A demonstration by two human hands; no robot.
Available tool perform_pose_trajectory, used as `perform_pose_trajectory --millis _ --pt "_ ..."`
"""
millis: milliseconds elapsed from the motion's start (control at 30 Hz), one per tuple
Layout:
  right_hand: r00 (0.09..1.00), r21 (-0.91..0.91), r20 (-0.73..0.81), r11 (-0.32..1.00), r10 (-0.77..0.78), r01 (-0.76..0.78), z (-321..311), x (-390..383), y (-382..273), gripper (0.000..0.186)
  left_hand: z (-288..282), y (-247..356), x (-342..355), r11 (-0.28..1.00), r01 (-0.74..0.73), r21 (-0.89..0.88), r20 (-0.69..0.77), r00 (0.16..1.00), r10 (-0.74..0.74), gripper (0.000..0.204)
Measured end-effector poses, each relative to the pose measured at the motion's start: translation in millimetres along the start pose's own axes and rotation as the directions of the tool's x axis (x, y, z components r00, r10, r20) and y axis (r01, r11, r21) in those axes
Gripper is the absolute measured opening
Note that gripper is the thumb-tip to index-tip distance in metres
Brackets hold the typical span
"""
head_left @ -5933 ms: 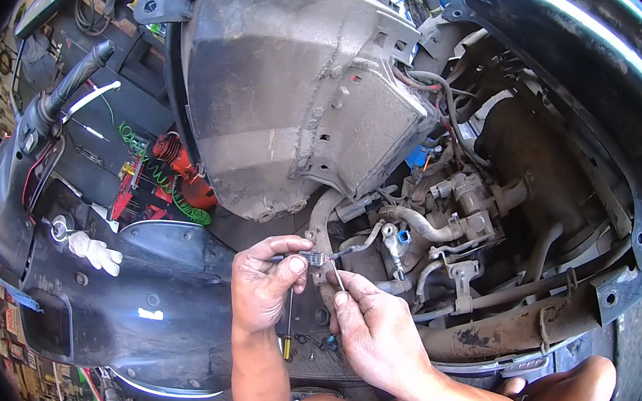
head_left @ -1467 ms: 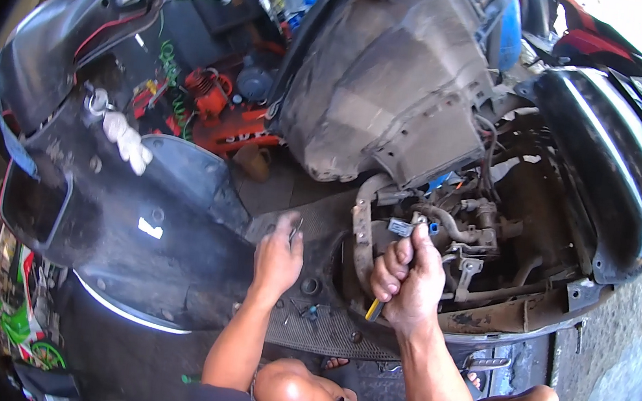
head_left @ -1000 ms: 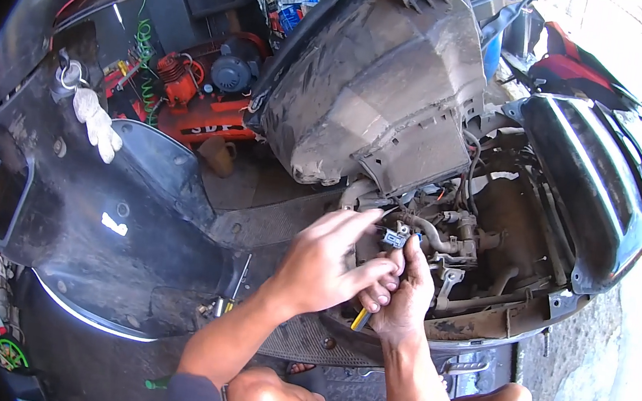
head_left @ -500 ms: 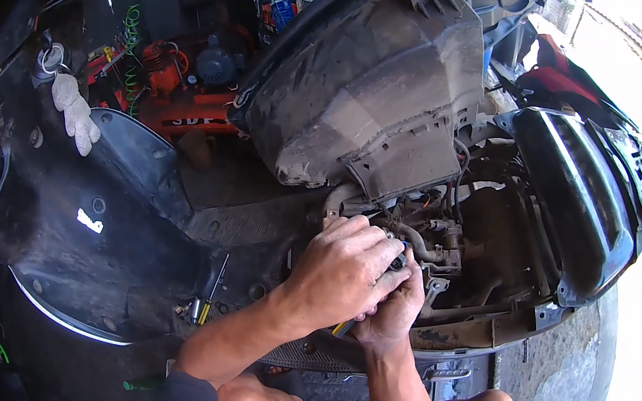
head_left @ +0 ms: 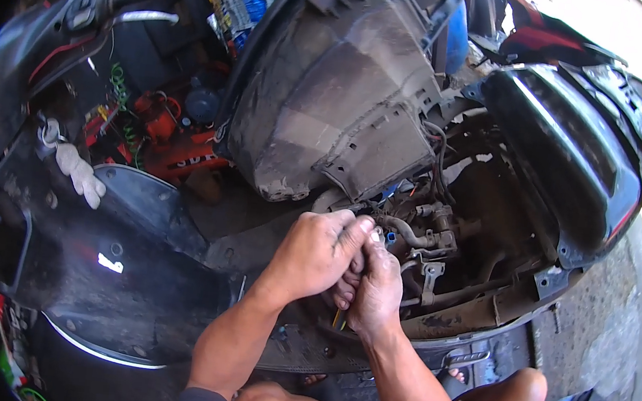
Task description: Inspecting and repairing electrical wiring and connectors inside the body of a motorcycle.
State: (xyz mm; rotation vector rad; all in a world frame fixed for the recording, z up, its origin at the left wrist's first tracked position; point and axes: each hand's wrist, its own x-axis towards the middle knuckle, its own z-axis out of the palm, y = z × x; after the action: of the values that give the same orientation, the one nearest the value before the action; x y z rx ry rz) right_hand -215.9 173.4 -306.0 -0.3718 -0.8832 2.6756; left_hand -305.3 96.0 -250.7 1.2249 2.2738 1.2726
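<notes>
A: Left to right, who holds what?

B: The left hand (head_left: 315, 255) curls its fingers against the right; any grip there is hidden. A yellow handle (head_left: 339, 319), its long axis toward seven o'clock, juts below the right hand (head_left: 376, 290), fingers closed around it.

A: And the blue fitting (head_left: 391, 239)?

B: Three o'clock of the right thumb's tip, just beside; the right hand is nearer.

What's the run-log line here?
left hand: curled at right hand, grip hidden | right hand: gripping yellow tool handle | nearby: dusty grey metal engine parts | far left: off-white plush charm
</notes>
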Motion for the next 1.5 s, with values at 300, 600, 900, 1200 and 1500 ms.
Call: perform_pose_trajectory --millis 300,600,900,1200,1500 --pt "0.995 0.277 0.048 0.956 0.083 -0.093 11.1 4.0 0.7 0.045 -3.5 -22.2 9.9 0.903 0.208 -0.376 0.124 0.977 -0.174 0.050" --pt "0.988 0.437 0.145 0.893 0.049 -0.109 5.6 7.0 9.4 0.046 -7.0 -23.2 9.5 0.806 0.290 -0.516 0.196 0.956 -0.219 0.043" --pt "0.979 0.492 0.201 0.862 0.028 -0.126 0.8 8.7 10.4 0.047 -3.2 -19.3 9.2 0.808 0.279 -0.518 0.192 0.959 -0.207 0.041" --pt "0.998 0.082 0.043 0.996 0.037 -0.041 3.9 4.5 -4.0 0.051 1.9 -26.2 4.8 0.876 0.095 -0.473 0.095 0.994 -0.057 0.039" --pt "0.980 -0.176 -0.015 0.966 -0.197 0.192 -1.7 7.2 3.6 0.054 6.4 -23.3 4.2 0.978 -0.064 -0.199 -0.018 0.998 0.062 0.044"
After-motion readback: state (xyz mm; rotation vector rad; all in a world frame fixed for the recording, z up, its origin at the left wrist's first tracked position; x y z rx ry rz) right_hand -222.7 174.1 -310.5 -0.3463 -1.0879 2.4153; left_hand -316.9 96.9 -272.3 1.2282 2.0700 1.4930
